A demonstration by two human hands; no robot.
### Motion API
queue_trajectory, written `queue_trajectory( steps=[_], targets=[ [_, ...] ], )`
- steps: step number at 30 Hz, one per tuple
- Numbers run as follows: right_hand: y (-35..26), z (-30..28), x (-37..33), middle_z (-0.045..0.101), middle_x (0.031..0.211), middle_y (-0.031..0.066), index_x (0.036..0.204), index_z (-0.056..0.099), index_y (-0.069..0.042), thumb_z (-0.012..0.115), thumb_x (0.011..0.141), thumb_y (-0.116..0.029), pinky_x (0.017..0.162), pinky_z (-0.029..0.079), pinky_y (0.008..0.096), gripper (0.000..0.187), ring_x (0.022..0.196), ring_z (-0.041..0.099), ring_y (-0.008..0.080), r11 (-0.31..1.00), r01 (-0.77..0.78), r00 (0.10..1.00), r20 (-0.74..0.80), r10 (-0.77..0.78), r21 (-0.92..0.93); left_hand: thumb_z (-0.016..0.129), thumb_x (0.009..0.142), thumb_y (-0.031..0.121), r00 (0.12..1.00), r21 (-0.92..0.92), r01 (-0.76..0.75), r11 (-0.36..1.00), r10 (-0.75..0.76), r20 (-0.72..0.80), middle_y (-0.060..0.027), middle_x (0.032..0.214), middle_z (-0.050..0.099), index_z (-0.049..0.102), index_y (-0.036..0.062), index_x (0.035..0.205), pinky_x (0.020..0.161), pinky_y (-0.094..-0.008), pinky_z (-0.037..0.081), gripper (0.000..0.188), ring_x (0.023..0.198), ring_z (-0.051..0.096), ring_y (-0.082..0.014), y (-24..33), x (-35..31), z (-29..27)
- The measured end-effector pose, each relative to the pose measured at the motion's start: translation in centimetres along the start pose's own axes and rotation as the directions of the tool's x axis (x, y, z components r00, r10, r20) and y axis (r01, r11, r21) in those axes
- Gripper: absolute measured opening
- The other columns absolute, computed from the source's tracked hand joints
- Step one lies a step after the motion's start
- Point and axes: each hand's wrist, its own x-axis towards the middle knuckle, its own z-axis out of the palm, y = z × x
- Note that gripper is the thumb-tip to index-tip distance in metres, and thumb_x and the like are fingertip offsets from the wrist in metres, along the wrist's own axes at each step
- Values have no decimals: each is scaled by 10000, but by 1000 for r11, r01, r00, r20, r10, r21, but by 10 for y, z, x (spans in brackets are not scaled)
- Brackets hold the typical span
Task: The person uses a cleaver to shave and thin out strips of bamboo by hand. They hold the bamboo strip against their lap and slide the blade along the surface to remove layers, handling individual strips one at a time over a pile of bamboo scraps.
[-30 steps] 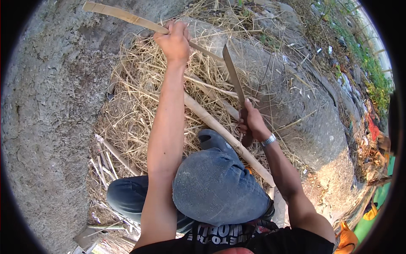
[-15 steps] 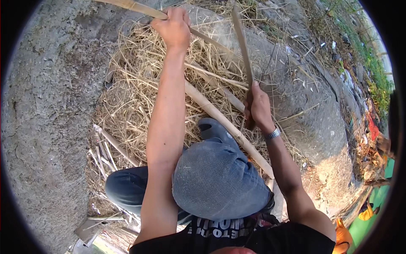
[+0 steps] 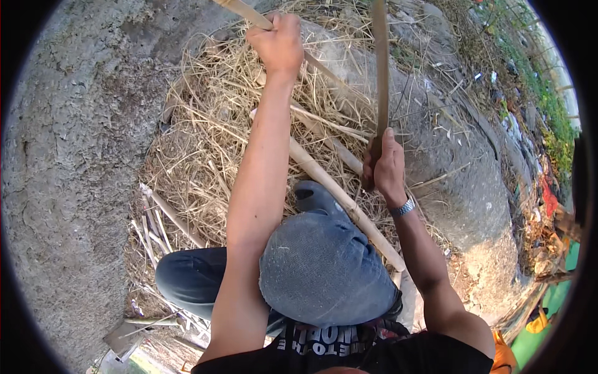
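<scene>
My left hand [image 3: 278,47] is closed in a fist around a split bamboo strip [image 3: 243,11], which runs from the top edge down to the right past my knuckles. In my right hand [image 3: 389,165] is the handle of a machete [image 3: 382,75]. Its long, dark blade points away from me, almost straight up the view, to the right of the strip and apart from it. Below the hands, a thicker bamboo pole [image 3: 346,202] lies slanting past my shoe, its near end beside my bent knee.
Dry bamboo shavings [image 3: 205,124] cover the ground between a rough concrete slab [image 3: 75,187] on the left and a large grey rock [image 3: 461,174] on the right. Short bamboo pieces [image 3: 168,215] lie by my left knee. Litter and plants are at the far right.
My left hand and the bamboo strip have shifted right and slightly nearer. The right hand has moved a little right and nearer, and the machete blade has swung more upright.
</scene>
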Motion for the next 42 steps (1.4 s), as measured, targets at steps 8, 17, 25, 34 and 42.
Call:
queue_trajectory(
  steps=[8, 17, 25, 34, 42],
  targets=[
    [55, -22, 40, 522, 535, 37, 654, 531, -50, 346, 1083, -581, 425, 422, 335, 707, 416, 510, 149, 950, -252, 966, 6, 257, -187, 595, 836, -41, 987, 133, -146, 980, 153, -42, 1, 546, 458, 418, 85, 583, 420, -262, 290, 333, 431, 396, -92, -14, 12, -6],
    [109, -37, 39, 578, 607, 67, 746, 583, -31, 359, 1069, -608, 505, 455, 373, 699, 509, 558, 175, 872, -169, 984, -24, 178, -460, 597, 832, -39, 993, -36, -68, 997, 65, -95, 13, 529, 409, 349, 117, 607, 425, -269, 263, 370, 436, 369, -82, -24, -12, 29],
    [-42, -23, 7, 513, 602, 37, 731, 490, -80, 353, 1080, -587, 395, 372, 298, 630, 412, 450, 130, 964, -138, 990, 62, 127, 227, 583, 828, -48, 998, 43, -57, 997, 58, -2, 13, 519, 368, 340, 94, 551, 434, -298, 275, 395, 434, 364, -112, -4, -5, -1],
    [79, -34, 49, 493, 544, 26, 661, 469, -105, 354, 1073, -606, 395, 388, 309, 659, 409, 479, 138, 922, -235, 971, -25, 239, -308, 567, 798, -56, 999, -115, 23, 993, -18, 43, 14, 503, 343, 301, 116, 529, 438, -306, 254, 417, 435, 336, -105, -3, -15, 13],
    [-47, -2, 5, 492, 538, 8, 663, 504, -80, 321, 1089, -596, 386, 367, 288, 694, 393, 454, 115, 973, 75, 993, -110, -51, 219, 565, 809, -44, 995, -19, -47, 999, 48, 87, -14, 505, 393, 311, 110, 553, 432, -305, 268, 392, 424, 360, -116, 6, -5, 6]
  ],
)
